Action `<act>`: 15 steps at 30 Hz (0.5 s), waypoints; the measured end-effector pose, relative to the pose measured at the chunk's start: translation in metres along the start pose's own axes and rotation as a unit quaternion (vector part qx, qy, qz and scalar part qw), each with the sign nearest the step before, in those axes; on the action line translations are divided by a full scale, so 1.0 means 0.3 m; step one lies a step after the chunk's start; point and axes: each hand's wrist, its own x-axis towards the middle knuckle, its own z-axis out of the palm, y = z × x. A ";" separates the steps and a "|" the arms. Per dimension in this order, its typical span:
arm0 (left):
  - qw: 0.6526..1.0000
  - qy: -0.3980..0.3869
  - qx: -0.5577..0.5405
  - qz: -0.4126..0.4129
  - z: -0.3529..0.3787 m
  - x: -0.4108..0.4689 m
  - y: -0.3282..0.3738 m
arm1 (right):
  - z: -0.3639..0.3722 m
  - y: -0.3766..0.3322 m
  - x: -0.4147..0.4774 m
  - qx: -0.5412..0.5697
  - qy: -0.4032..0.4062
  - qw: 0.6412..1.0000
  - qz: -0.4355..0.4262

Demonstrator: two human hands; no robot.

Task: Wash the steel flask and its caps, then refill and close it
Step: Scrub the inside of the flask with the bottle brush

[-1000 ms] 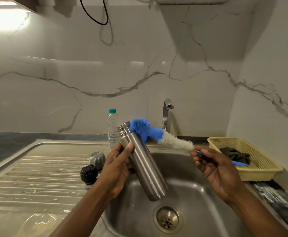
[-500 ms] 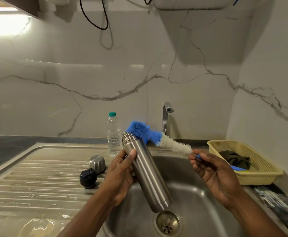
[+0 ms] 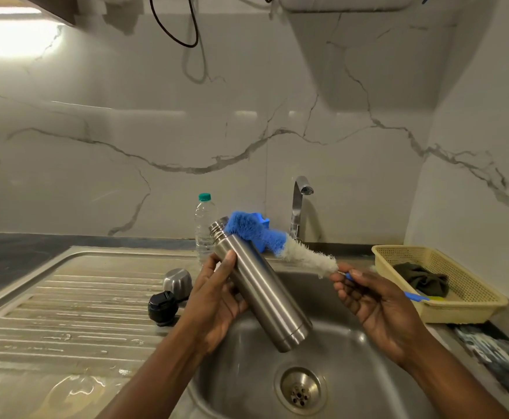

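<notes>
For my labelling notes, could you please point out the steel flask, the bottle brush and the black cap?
steel flask (image 3: 262, 294): head view, middle of its body.
bottle brush (image 3: 248, 227): head view, blue bristles.
black cap (image 3: 162, 307): head view, its top.

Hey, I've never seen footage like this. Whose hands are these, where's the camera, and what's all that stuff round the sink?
No machine here: these are a person's two bare hands, filmed by one wide-angle camera worn on their head, looking down at a steel kitchen sink. The left hand grips a tilted, uncapped steel flask over the basin. The right hand holds the thin handle of a blue and white bottle brush, whose blue end is at the flask's mouth. On the drainboard left of the basin lie a black cap and a steel cap. Behind stand a plastic water bottle and the tap. A yellow basket on the right holds a dark cloth.
</notes>
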 end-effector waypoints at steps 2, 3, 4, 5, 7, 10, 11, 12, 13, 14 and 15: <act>1.000 0.010 -0.013 0.005 0.001 0.003 0.010 | -0.012 -0.017 -0.004 -0.017 0.007 1.000 -0.009; 1.000 0.018 -0.024 0.009 -0.004 0.006 0.019 | -0.021 -0.029 -0.005 -0.022 0.013 1.000 -0.013; 0.999 0.024 -0.038 0.014 -0.010 0.008 0.030 | -0.032 -0.041 -0.004 -0.030 0.018 0.999 -0.015; 0.998 0.031 -0.052 0.020 -0.019 0.012 0.042 | -0.040 -0.049 -0.003 -0.040 0.022 0.999 -0.017; 0.996 0.040 -0.073 0.026 -0.036 0.018 0.059 | -0.048 -0.052 -0.001 -0.056 0.024 0.998 -0.018; 0.996 0.049 -0.072 0.012 -0.035 0.016 0.054 | -0.036 -0.024 0.001 -0.074 -0.004 0.997 -0.015; 0.996 0.051 -0.067 0.006 -0.031 0.014 0.046 | -0.030 -0.016 0.000 -0.083 -0.015 0.996 -0.015; 0.996 0.055 -0.063 0.003 -0.026 0.013 0.039 | -0.026 -0.013 -0.001 -0.091 -0.022 0.995 -0.017; 0.996 0.062 -0.061 0.007 -0.025 0.015 0.035 | -0.028 -0.019 -0.001 -0.096 -0.022 0.995 -0.021; 0.995 0.072 -0.064 0.013 -0.027 0.018 0.037 | -0.035 -0.031 0.000 -0.098 -0.016 0.995 -0.027; 0.994 0.086 -0.071 0.021 -0.032 0.023 0.044 | -0.047 -0.049 0.001 -0.099 -0.007 0.994 -0.035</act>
